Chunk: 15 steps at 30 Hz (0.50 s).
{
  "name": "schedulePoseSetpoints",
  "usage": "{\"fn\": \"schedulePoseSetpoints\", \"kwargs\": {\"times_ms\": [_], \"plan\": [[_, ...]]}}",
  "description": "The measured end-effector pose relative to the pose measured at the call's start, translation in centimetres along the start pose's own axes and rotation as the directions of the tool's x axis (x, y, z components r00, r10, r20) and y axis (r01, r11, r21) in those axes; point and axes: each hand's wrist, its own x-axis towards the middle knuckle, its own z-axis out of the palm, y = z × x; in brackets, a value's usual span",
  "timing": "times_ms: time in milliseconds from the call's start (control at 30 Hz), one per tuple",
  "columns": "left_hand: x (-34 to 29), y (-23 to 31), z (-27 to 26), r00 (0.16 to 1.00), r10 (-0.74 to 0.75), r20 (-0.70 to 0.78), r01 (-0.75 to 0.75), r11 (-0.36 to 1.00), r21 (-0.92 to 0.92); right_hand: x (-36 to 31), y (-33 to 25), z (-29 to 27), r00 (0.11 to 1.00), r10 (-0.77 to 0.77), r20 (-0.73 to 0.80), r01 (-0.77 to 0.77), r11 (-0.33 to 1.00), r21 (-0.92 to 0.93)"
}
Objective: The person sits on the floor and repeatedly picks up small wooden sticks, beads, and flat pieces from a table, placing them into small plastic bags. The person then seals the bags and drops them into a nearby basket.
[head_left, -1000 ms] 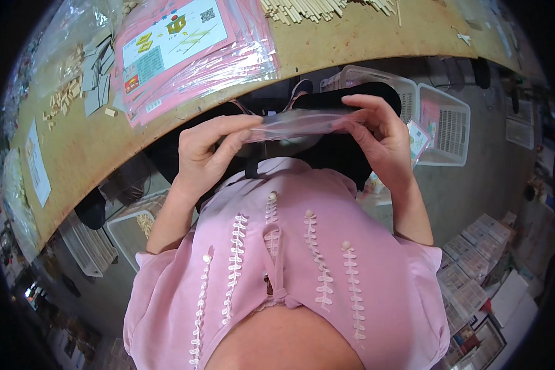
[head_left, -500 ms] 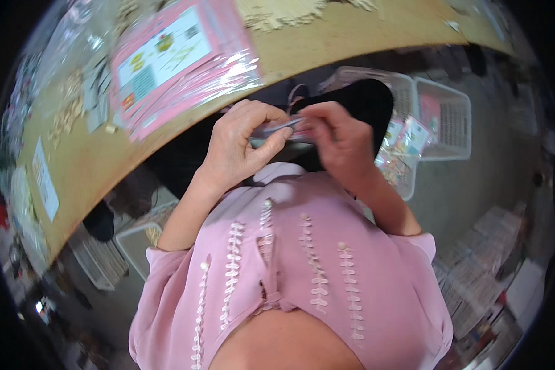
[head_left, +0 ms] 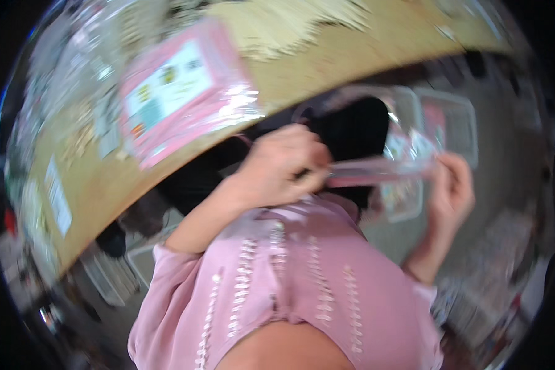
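Observation:
A clear plastic bag with pink in it (head_left: 379,172) is stretched between my two hands, edge-on and blurred by motion. My left hand (head_left: 287,165) is closed round its left end, just in front of the table edge. At the other end, my right hand (head_left: 451,188) pinches the bag between thumb and fingers, out over the floor on the right. What lies inside the bag cannot be made out. A stack of pink cards in clear bags (head_left: 185,92) rests on the table near my left hand.
The wooden table (head_left: 327,71) curves across the top and left. Pale wooden sticks (head_left: 283,28) lie spread at its far side. White plastic baskets (head_left: 468,126) with pink packets (head_left: 413,145) stand on the floor at right. A white label sheet (head_left: 57,196) lies at the table's left.
My right hand has swung right, away from my left hand, drawing the bag out lengthwise between them. Before, both hands were close together over it. The whole view has shifted slightly.

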Motion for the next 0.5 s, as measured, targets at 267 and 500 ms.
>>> {"fn": "schedulePoseSetpoints", "kwargs": {"times_ms": [267, 500], "plan": [[-0.3, -4.3, -8.0, 0.932, 0.013, -0.362, 0.230, 0.752, 0.619, -0.5, 2.2, -5.5, 0.950, -0.120, -0.287, -0.058, 0.838, -0.543], [-3.6, -6.2, -10.1, 0.867, -0.126, -0.482, 0.449, 0.618, 0.646, 1.1, 1.8, 8.3, 0.972, -0.058, 0.230, 0.110, 0.969, -0.221]]}}
